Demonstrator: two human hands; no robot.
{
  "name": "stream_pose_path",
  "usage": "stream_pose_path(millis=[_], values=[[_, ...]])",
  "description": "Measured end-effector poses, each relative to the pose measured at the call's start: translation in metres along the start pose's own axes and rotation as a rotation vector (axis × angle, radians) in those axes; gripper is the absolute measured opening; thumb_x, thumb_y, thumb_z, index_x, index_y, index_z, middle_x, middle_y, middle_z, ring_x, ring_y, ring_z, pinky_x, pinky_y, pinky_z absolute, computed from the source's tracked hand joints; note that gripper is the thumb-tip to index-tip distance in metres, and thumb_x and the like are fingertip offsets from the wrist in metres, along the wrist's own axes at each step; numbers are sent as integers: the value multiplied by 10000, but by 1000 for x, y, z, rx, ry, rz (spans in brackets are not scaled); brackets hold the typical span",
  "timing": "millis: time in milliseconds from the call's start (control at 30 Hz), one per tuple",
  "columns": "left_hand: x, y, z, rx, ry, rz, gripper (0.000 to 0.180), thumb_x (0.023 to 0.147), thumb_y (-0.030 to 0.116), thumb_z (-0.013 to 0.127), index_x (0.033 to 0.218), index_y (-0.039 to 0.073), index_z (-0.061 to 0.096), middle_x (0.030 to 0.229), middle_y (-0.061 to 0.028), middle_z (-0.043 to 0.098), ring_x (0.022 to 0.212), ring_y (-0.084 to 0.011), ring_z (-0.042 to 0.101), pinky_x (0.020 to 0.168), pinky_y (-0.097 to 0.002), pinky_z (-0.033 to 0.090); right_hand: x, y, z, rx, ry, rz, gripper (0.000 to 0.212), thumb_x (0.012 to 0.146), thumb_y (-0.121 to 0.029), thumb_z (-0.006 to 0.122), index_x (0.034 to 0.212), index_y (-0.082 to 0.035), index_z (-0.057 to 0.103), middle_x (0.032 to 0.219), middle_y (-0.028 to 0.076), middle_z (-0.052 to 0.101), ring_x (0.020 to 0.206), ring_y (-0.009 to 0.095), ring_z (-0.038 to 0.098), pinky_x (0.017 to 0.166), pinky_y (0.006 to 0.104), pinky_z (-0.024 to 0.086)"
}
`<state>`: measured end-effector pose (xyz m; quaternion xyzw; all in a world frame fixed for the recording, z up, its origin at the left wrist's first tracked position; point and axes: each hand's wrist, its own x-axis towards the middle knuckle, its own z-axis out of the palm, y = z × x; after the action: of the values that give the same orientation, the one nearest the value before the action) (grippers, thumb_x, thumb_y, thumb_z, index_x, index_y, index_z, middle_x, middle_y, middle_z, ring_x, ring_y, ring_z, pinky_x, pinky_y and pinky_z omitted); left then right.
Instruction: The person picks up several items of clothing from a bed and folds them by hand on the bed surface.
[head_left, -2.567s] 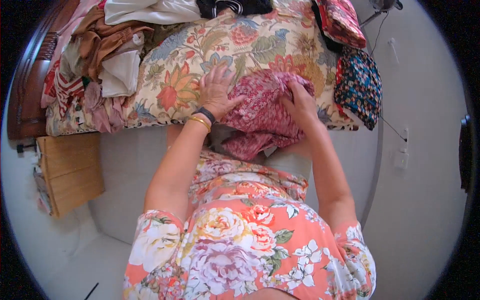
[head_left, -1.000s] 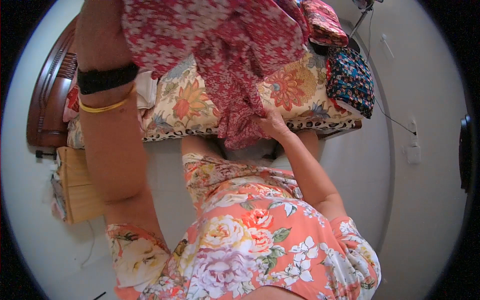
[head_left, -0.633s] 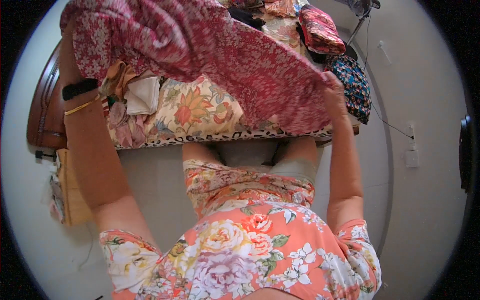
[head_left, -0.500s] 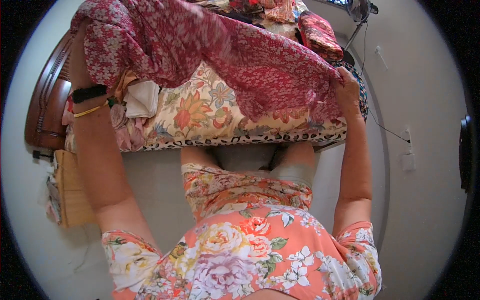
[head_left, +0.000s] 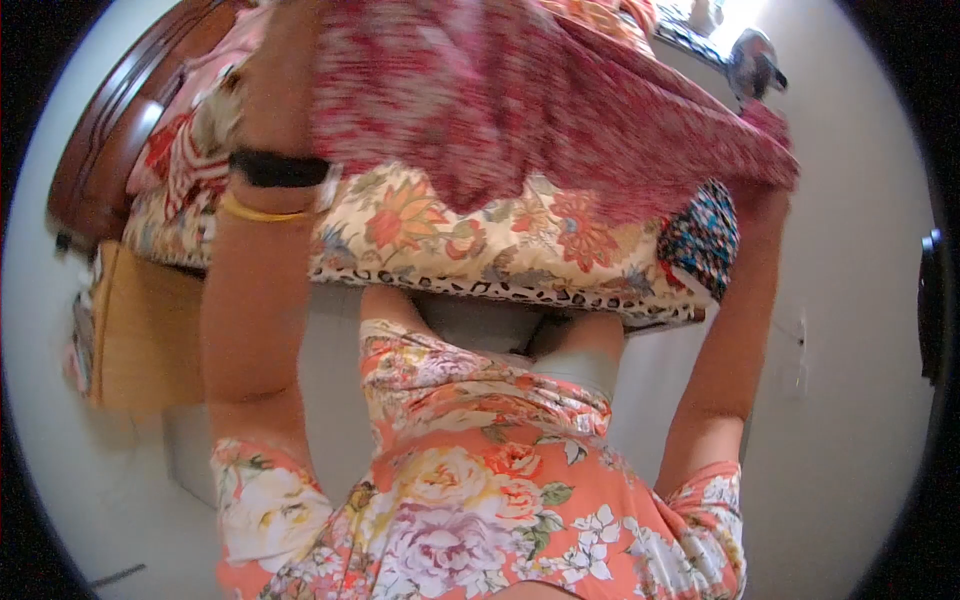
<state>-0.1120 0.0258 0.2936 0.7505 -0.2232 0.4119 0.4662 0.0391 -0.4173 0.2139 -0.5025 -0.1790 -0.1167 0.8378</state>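
A red-pink cloth (head_left: 560, 110) with a small pale flower pattern is stretched between my raised arms, smeared by motion. It hangs over the bed's near part, its lower edge above the floral bedsheet (head_left: 480, 235). At its right end my right hand (head_left: 766, 200) is closed on a corner, the fingers mostly covered by the fabric. My left forearm, with a black wristband (head_left: 280, 168) and a yellow bangle (head_left: 262, 212), reaches up beside the cloth's left end. The left hand itself lies beyond the upper edge of the picture.
A dark wooden headboard (head_left: 110, 130) stands at the left, near a red-and-white striped cloth (head_left: 195, 165). Below it is a tan box (head_left: 150, 330). A blue-black patterned bundle (head_left: 700, 240) lies at the bed's right end. A fan (head_left: 755, 65) is at the back right.
Both arms have moved up and to the right with the cloth, which is now higher. The view has shifted too, showing more of the bed's left side and the patterned bundle.
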Motion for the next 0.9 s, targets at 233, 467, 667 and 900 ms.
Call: stream_pose_path(millis=[233, 467, 667, 900], values=[[-53, 19, 126, -873, 82, -234, 364, 838, -20, 543, 1197, 23, 580, 1104, -47, 652, 1005, -123, 598, 893, -271, 489, -5, -126, -30, 8, -447, 8, 603, 953, -412, 458, 1330, 58, 420, 1258, 285, 527, 1158, 421, 530, 988, 518, 449], [-144, 2, 188, -1313, 217, -849, 360, 933, 44, 519, 1293, 30, 510, 1181, -68, 616, 1057, -157, 598, 930, -309, 491, 131, -103, 64, -960, -427, 66, 629, 965, -383, 473, 1404, 50, 351, 1303, 273, 510, 1192, 365, 520, 1020, 451, 426], [-241, -62, 210, -1170, 141, -981, 287, 965, 113, 508, 1240, 44, 550, 1213, -128, 616, 1088, -241, 619, 948, -380, 507, 123, 80, 264, -1187, -1193, 179, 645, 956, -353, 521, 1434, 32, 323, 1333, 252, 502, 1218, 327, 508, 1048, 418, 404], [-292, -76, 138, -1043, -15, -1536, 367, 903, 32, 533, 1270, 12, 535, 1181, -80, 630, 1076, -189, 609, 954, -369, 491, -28, 204, 107, -1348, -525, 219, 713, 837, -418, 702, 1418, -113, 424, 1409, 200, 465, 1292, 329, 465, 1054, 420, 399]])
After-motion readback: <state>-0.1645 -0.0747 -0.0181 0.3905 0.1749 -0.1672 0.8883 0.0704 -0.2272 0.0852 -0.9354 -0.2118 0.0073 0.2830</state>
